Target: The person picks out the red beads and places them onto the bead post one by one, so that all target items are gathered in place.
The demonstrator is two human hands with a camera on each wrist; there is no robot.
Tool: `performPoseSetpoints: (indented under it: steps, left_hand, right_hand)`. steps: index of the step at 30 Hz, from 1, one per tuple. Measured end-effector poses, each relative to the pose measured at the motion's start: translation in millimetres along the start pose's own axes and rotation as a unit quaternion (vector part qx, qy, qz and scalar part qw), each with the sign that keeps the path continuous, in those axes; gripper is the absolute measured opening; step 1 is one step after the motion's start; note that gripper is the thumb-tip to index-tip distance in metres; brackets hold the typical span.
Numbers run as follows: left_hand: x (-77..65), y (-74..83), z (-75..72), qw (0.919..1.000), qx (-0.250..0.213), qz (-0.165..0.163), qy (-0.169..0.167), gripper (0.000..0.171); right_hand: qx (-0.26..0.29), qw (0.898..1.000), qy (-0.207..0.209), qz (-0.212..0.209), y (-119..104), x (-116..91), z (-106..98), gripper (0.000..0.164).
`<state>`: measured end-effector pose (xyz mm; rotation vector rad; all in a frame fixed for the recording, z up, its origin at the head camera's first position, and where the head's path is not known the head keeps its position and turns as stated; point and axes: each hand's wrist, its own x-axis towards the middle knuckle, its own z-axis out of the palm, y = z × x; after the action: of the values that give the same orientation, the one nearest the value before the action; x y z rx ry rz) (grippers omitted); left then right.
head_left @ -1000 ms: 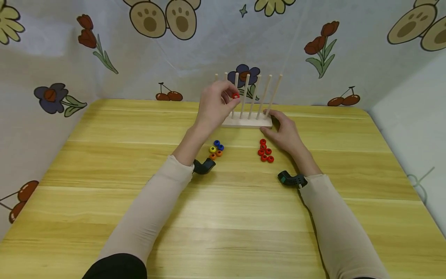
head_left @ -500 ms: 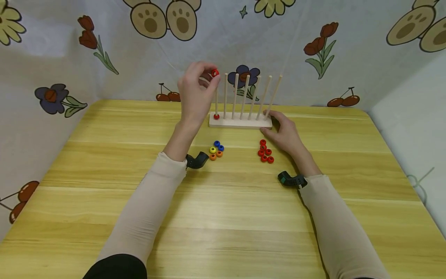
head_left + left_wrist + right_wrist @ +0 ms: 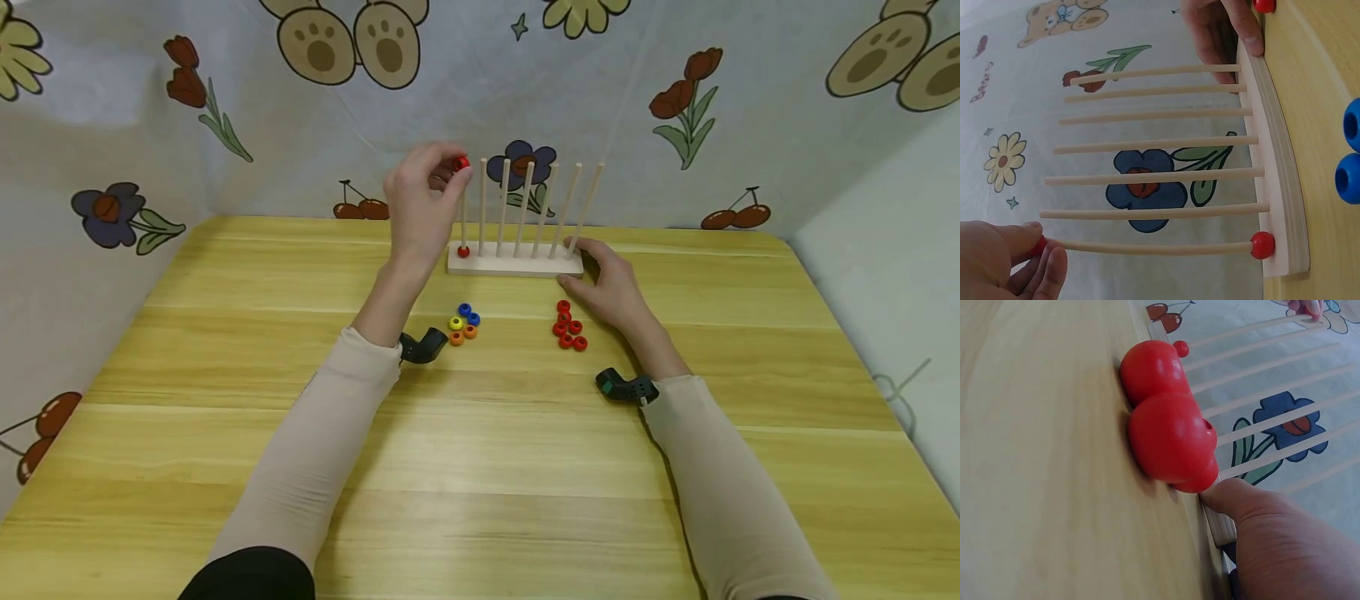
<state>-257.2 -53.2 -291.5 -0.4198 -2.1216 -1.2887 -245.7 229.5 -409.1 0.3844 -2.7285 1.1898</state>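
Note:
My left hand (image 3: 422, 204) pinches a red bead (image 3: 461, 163) between thumb and fingers, right at the tip of the leftmost peg. In the left wrist view that peg's end meets the bead (image 3: 1039, 245), which is partly hidden by the fingers. Another red bead (image 3: 463, 252) sits at the foot of the same peg. The pegs rise in a row from a pale wooden peg rack (image 3: 510, 267). Its right end is held by my right hand (image 3: 611, 287), thumb at the front and fingers behind.
Several loose red beads (image 3: 575, 327) lie in front of the rack, near my right hand. To their left are blue beads (image 3: 465, 309), a yellow bead (image 3: 455, 322) and orange beads (image 3: 457, 338). A patterned cloth (image 3: 300, 150) hangs behind the wooden table (image 3: 495, 483).
My left hand has moved left and up with the red bead, from among the middle pegs to the leftmost peg's tip, then lowered slightly. The right hand keeps its hold.

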Motion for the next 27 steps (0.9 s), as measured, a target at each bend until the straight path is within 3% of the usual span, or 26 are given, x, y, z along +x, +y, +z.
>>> performPoseSetpoints:
  steps: [13, 18, 22, 27]
  left_hand:
    - [2.4, -1.1, 1.3, 0.9992, 0.026, -0.013, -0.028, 0.023]
    - [1.6, -1.8, 2.6, 0.9978, 0.035, -0.034, -0.045, 0.021]
    - [1.5, -3.3, 2.1, 0.9975, 0.049, -0.04, -0.032, 0.027]
    - [2.0, 0.4, 2.0, 0.9981, 0.057, -0.019, 0.015, 0.031]
  right_hand:
    - [0.003, 1.0, -0.002, 0.0, 2.4, -0.1, 0.1, 0.058]
    - [0.008, 1.0, -0.002, 0.0, 2.6, -0.9, 1.6, 0.058]
    - [0.01, 1.0, -0.001, -0.003, 1.8, -0.5, 0.6, 0.058]
    - [0.008, 1.0, -0.001, -0.005, 0.8, -0.3, -0.7, 0.058]
